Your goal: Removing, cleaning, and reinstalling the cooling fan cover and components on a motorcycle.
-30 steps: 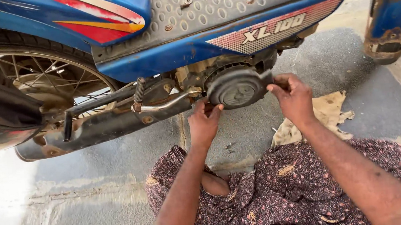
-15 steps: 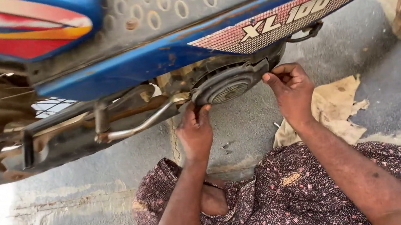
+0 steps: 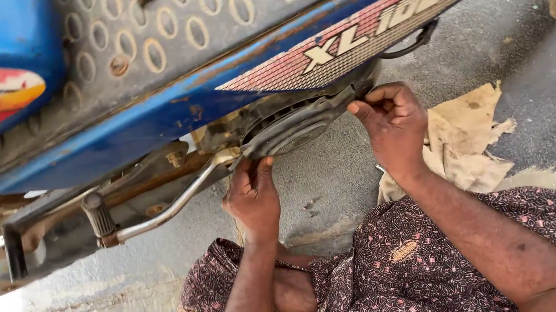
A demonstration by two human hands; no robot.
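Grey engine cover (image 3: pixel 292 128) | hands: left (image 3: pixel 253 196) fingertips at lower edge, right (image 3: pixel 395 123) pinching upper-right edge, seemingly | little room beneath

Outdoor roadside repair spot, blue moped (image 3: pixel 170 112), asphalt ground (image 3: pixel 502 57), dirty rag (image 3: pixel 462 140)

The bike (image 3: pixel 166 71) fills the top of the view, above the ground (image 3: pixel 336 184). Under its footboard (image 3: pixel 208 19) sits the round cover (image 3: pixel 292 130). The left hand (image 3: pixel 253 196) is just below the cover, fingers touching its lower left edge. The right hand (image 3: pixel 395 126) is at the cover's right edge, touching it. The kick lever (image 3: pixel 160 213) runs left from the cover. A rag (image 3: pixel 469 136) lies on the ground, right of the right hand. The person's lap (image 3: pixel 400 274) is at the bottom.
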